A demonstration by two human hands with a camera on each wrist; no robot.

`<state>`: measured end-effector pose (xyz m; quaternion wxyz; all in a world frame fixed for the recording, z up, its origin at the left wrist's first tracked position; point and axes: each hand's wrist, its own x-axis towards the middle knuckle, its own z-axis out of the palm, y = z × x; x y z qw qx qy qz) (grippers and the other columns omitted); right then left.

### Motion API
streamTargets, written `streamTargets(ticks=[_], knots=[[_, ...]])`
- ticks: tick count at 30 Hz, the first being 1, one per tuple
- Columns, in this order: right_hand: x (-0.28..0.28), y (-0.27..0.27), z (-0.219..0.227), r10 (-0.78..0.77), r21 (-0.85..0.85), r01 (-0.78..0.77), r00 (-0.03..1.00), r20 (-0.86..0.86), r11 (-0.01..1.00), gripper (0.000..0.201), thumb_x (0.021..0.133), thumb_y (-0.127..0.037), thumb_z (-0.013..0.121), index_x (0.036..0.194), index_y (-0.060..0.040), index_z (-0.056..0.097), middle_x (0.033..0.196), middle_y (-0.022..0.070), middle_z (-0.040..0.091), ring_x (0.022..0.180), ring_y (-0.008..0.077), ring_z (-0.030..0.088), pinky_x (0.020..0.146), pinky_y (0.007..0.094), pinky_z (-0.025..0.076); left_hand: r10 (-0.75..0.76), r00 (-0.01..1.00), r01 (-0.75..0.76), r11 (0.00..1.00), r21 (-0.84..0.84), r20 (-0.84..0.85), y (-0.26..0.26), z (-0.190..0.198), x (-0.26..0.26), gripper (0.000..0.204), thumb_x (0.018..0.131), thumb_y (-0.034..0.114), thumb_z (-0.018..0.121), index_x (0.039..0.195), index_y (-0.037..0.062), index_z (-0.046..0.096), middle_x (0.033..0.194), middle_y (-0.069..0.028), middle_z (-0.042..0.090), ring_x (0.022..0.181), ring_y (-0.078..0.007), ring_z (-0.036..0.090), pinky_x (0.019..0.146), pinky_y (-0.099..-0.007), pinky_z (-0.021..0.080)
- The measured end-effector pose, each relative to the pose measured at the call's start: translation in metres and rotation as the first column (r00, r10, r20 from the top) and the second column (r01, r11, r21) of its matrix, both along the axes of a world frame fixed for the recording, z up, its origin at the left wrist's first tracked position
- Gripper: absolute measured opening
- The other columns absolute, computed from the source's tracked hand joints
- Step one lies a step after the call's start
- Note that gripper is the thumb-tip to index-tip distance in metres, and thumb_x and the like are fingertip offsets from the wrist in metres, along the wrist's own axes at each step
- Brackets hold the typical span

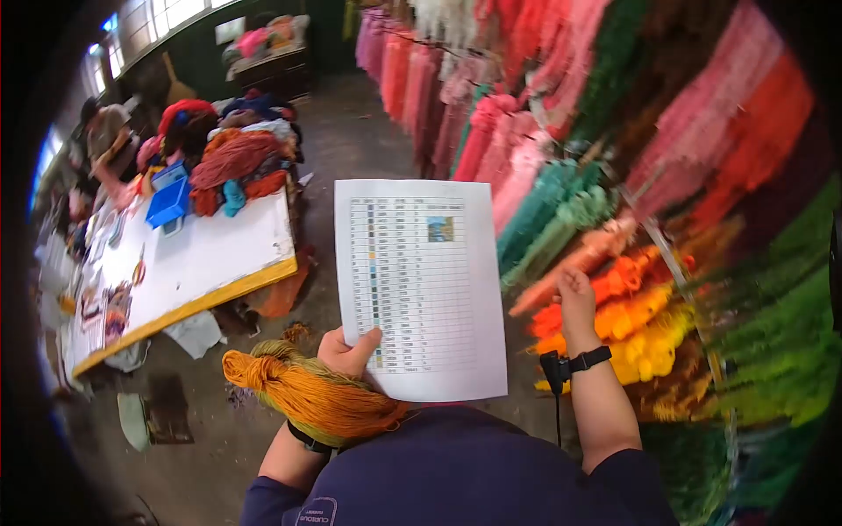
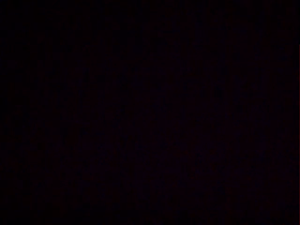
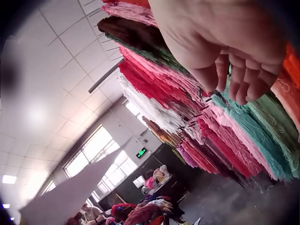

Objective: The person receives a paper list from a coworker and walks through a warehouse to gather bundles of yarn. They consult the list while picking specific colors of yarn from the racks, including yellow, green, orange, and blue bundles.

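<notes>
Lower centre of head view: left hand [image 1: 349,352] pinches the white printed colour-chart sheet [image 1: 421,285] by its bottom-left edge, thumb on top, w/ a mustard-orange yarn skein [image 1: 307,392] lying over the forearm. Right hand [image 1: 575,294] – centre-right, fingers loosely curled, holding nothing – reaches the orange hanging yarn hanks [image 1: 614,289]. Upper left: white worktable w/ yellow edge [image 1: 206,263]. Left wrist view all black.

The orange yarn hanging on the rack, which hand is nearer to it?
Right. The right hand reaches up against the orange yarn on the rack. The left hand is off to the side, pinching the printed sheet.
</notes>
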<state>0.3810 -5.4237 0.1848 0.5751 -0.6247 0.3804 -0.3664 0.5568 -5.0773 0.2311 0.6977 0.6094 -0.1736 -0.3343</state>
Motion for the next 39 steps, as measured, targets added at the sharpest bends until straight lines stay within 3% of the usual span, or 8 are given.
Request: streamTargets(ticks=[7,11,14,18,26,29,36,39], knots=[[0.067,-0.121,-0.058,-0.182,-0.111,0.177,0.982,-0.04,0.978,0.076,0.082,-0.019,0.067,0.141,-0.0076,0.02,0.139,0.0175,0.032,0.107,0.0239,0.049,0.076,0.0321,0.046,0.065,0.998,-0.064,0.998,0.017,-0.025,-0.022,0.025,0.015,0.022,0.09,0.012,0.055,0.101,-0.0046,0.063,0.095,-0.0115,0.067,0.084,-0.0153,0.063,0.074,-0.0273,0.05],[0.097,-0.14,-0.045,-0.168,-0.014,0.169,0.984,0.061,0.985,0.074,0.083,-0.019,0.066,0.139,0.0013,0.023,0.134,0.0147,0.041,0.117,0.0241,0.045,0.095,0.0338,0.037,0.107,0.994,-0.108,0.994,-0.02,-0.032,-0.047,0.031,0.034,0.022,0.09,0.012,0.055,0.101,-0.0049,0.063,0.095,-0.0116,0.067,0.083,-0.0154,0.064,0.074,-0.0273,0.05],[0.121,-0.163,-0.051,-0.239,0.061,0.243,0.969,-0.061,0.968,0.076,0.083,-0.024,0.067,0.139,0.0023,0.023,0.137,0.0161,0.038,0.123,0.0278,0.04,0.099,0.0369,0.035,0.133,0.989,-0.135,0.991,-0.024,-0.06,-0.067,0.026,0.056,0.022,0.09,0.012,0.055,0.101,-0.0055,0.063,0.095,-0.0118,0.067,0.083,-0.0155,0.064,0.074,-0.0274,0.051],[0.129,-0.18,-0.057,-0.403,0.008,0.406,0.908,-0.111,0.914,0.088,0.081,-0.036,0.069,0.142,0.0019,0.018,0.141,0.0185,0.031,0.126,0.0307,0.037,0.1,0.038,0.034,0.147,0.988,-0.149,0.989,-0.025,-0.055,-0.091,0.021,0.068,0.022,0.09,0.012,0.054,0.102,-0.0059,0.062,0.095,-0.0122,0.067,0.083,-0.0155,0.064,0.074,-0.027,0.051],[0.116,-0.155,-0.061,-0.376,0.079,0.376,0.926,-0.01,0.923,0.074,0.082,-0.035,0.068,0.135,0.0027,0.032,0.136,0.0163,0.04,0.12,0.0292,0.044,0.095,0.0365,0.038,0.085,0.994,-0.085,0.996,0.005,-0.062,-0.121,0.024,0.105,0.023,0.09,0.011,0.053,0.104,-0.0055,0.061,0.096,-0.012,0.067,0.083,-0.0157,0.064,0.074,-0.0266,0.051],[0.107,-0.13,-0.054,-0.229,-0.349,0.162,0.961,-0.159,0.923,0.056,0.086,-0.027,0.063,0.125,0.0048,0.038,0.117,0.0147,0.054,0.103,0.0278,0.053,0.09,0.0346,0.04,0.057,0.994,-0.059,0.998,-0.025,-0.091,-0.131,0.024,0.125,0.023,0.09,0.011,0.053,0.104,-0.0053,0.061,0.096,-0.0121,0.067,0.083,-0.0157,0.064,0.074,-0.0266,0.05],[0.109,-0.04,0.07,0.139,-0.377,-0.243,0.949,-0.282,0.894,0.048,0.078,-0.007,0.065,0.12,0.0007,0.041,0.101,0.0149,0.06,0.093,0.0252,0.06,0.081,0.0331,0.046,0.008,0.997,-0.011,0.999,-0.049,-0.072,-0.143,0.016,0.181,0.024,0.091,0.012,0.053,0.105,-0.0054,0.061,0.097,-0.0124,0.067,0.084,-0.0158,0.063,0.075,-0.027,0.05],[0.127,-0.004,0.143,0.386,-0.484,-0.464,0.886,-0.257,0.742,0.049,0.075,-0.006,0.07,0.118,-0.001,0.047,0.093,0.0101,0.065,0.085,0.0196,0.064,0.073,0.0303,0.05,-0.031,0.998,0.029,0.999,-0.038,-0.048,-0.146,0.012,0.202,0.025,0.091,0.013,0.053,0.106,-0.0056,0.061,0.096,-0.0121,0.067,0.084,-0.0157,0.063,0.075,-0.0271,0.049]])
